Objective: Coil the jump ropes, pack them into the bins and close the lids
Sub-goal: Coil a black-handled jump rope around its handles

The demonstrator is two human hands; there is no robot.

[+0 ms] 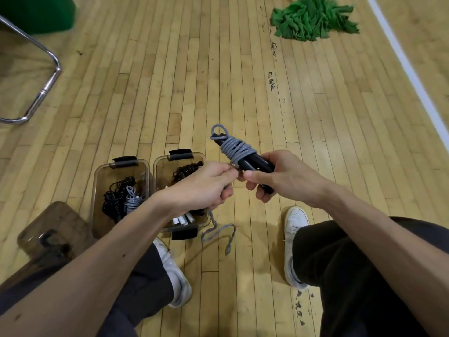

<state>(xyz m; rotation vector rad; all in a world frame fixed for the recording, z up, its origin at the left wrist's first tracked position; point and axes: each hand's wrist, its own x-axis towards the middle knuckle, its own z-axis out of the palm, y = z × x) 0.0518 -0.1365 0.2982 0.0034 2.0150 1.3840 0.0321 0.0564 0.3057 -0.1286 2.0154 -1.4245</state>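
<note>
A grey jump rope [237, 148] is wound several turns around its two black handles [255, 165], held above the wooden floor. My right hand [279, 177] grips the handles from the right. My left hand [206, 186] pinches the rope's loose end beside the coil, and the tail [218, 233] hangs below it in a loop. Two clear bins stand open on the floor under my left arm. The left bin [97, 181] holds black and grey ropes. The right bin [160, 166] holds a black rope and white handles [183, 218].
A clear lid [52, 229] lies on the floor left of the bins. A chrome chair leg [46, 86] and a green object [36, 13] are at far left. Green cloth [313, 18] lies at the top right. My shoes [295, 222] flank the bins.
</note>
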